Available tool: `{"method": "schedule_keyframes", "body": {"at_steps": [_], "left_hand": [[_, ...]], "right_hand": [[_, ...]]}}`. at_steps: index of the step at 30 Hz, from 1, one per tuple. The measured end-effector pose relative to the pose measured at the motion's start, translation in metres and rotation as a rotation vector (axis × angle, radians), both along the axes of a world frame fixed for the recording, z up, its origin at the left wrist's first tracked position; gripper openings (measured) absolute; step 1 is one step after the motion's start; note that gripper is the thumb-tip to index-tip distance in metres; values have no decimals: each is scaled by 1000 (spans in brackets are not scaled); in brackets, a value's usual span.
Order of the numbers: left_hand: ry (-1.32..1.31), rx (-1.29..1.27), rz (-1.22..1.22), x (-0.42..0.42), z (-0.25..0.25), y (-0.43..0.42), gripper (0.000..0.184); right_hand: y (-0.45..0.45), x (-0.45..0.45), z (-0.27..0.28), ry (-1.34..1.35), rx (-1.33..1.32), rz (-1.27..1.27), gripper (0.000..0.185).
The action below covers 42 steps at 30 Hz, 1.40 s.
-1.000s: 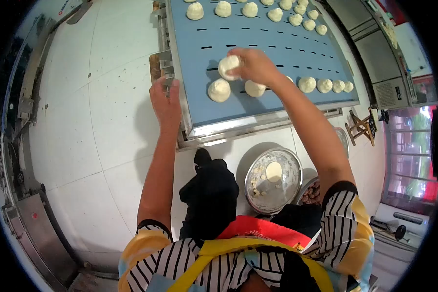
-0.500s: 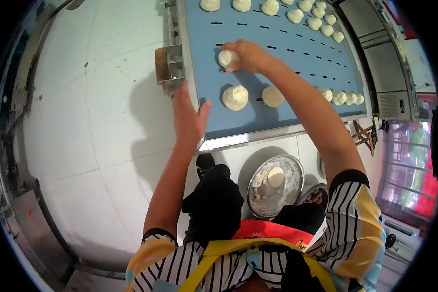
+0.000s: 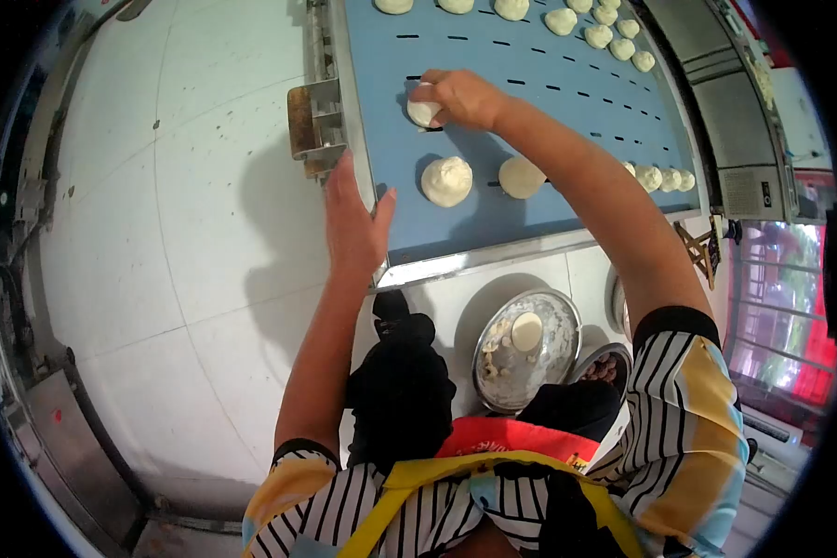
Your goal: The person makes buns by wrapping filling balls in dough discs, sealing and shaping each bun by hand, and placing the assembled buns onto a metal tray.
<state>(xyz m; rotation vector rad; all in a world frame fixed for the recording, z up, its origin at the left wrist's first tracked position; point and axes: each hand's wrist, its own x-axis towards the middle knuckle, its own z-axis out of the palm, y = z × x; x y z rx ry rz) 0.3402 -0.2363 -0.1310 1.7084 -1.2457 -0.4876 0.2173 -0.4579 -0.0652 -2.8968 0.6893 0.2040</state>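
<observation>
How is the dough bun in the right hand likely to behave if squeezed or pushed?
The dough bun would probably dent, as it looks like soft, pale dough. It seems fairly light: the right hand alone grips it. It may resist rolling, if domed like the nearest bun.

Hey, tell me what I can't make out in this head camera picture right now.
Head view:
Held dough bun: partly hidden by the right hand.
Near row of dough buns: partly hidden by the right forearm.
Far dough buns: cut off by the top edge.
Bowl: partly hidden by a knee.
Red apron: lettering too small to read fully.
</observation>
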Motion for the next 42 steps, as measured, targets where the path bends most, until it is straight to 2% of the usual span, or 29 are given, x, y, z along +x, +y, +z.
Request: {"method": "schedule_keyframes", "body": {"at_steps": [5,8,11,14,20,23,26,29,32,35,38,41,42], "left_hand": [[26,17,2,-1,1,-1,70],[-30,32,9,0,0,0,70],[76,-3,-1,0,0,0,70],[28,21,16,-1,-1,0,70],[61,18,6,0,0,0,70],[-5,68,25,-1,0,-1,70],[-21,-17,11,1,-5,0,70],[75,7,2,-1,-2,-1,70],[39,-19,-4,0,-2,1,70],[46,30,10,0,4,0,72],[47,12,22,-1,1,0,75],[-166,-134,-13,2,0,5,75],[-182,-71,-2,5,11,11,74]], "right_hand": [[1,-4,-5,38,-112,105,52],[24,2,14,-28,-144,-156,58],[34,14,16,55,-96,-358,63],[28,15,6,88,-68,-348,60],[21,3,-11,-9,-118,-209,55],[23,10,-4,101,-123,-203,54],[40,15,24,25,-123,-376,53],[36,22,21,30,-75,-529,68],[24,20,-12,46,-108,-457,81],[28,25,-2,159,-90,-474,81],[53,16,27,-152,-281,-573,68],[74,-23,99,-524,-44,-649,63],[79,-48,114,-687,144,-623,66]]}}
